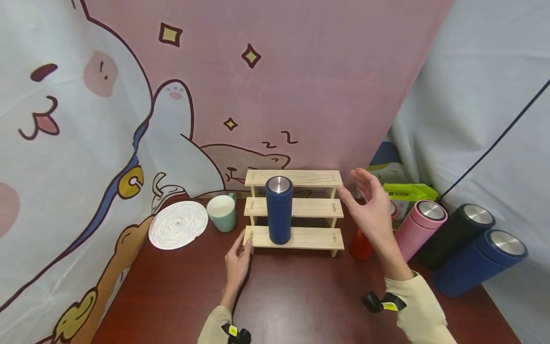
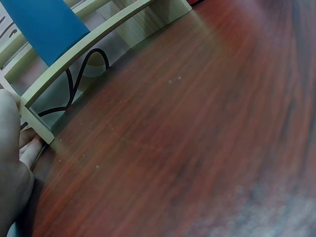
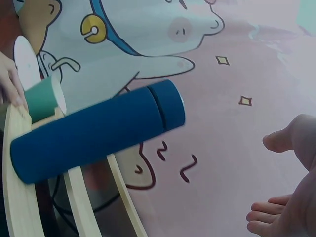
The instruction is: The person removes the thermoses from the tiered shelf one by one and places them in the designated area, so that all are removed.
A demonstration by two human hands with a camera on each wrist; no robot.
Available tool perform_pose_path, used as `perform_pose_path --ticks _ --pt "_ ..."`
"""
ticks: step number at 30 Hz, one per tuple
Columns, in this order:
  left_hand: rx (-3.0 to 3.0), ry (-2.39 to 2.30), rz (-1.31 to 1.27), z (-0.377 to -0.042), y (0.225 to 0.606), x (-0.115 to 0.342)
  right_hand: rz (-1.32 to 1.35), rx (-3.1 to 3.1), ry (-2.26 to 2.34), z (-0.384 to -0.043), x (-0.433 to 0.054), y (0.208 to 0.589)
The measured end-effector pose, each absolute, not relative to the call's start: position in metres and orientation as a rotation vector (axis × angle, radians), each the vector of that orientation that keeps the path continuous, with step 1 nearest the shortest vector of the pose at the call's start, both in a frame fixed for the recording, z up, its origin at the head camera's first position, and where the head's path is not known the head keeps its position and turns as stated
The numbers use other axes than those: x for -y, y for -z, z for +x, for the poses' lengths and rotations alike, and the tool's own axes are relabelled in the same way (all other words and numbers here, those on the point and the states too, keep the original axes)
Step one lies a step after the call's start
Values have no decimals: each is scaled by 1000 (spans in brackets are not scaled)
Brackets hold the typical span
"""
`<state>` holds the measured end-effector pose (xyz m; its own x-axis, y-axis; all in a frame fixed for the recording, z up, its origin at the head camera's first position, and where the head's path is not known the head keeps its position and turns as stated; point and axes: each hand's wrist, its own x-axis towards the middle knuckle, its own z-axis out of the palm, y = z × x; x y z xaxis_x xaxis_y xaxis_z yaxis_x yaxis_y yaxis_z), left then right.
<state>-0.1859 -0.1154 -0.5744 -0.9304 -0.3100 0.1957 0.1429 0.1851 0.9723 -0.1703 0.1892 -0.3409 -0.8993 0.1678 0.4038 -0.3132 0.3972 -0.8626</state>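
Observation:
A dark blue vacuum flask (image 1: pixel 280 215) with a silver lid top stands upright on the lowest step of a three-step wooden display stand (image 1: pixel 313 238), left of its middle. My left hand (image 1: pixel 237 265) grips the left end of that lowest step. In the left wrist view its thumb lies at the step's corner and fingers (image 2: pixel 30 148) show beyond the end leg. To the right of the stand, my right hand (image 1: pixel 371 208) is raised in the air, thumb and fingers spread apart, holding nothing. The right wrist view shows the same flask (image 3: pixel 98 136) apart from that hand.
Left of the stand are a mint green mug (image 1: pixel 223 217) and a round white woven mat (image 1: pixel 178 224). On the right stand red (image 1: pixel 361 244), pink (image 1: pixel 418 227), black (image 1: pixel 455 234) and blue (image 1: pixel 479 263) flasks, near a green packet (image 1: pixel 404 192). A printed cloth hangs behind.

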Motion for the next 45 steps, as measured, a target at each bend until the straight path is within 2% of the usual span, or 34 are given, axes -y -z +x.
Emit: perform_pose_path --ticks 5,23,45 --pt "2092 1799 188 -198 599 120 215 2261 -1513 -177 -168 344" --pt "2062 1832 166 -200 603 116 309 2405 -1588 -200 -102 354" --pt "2093 1810 152 -198 598 120 356 2392 -1628 -211 -80 368"
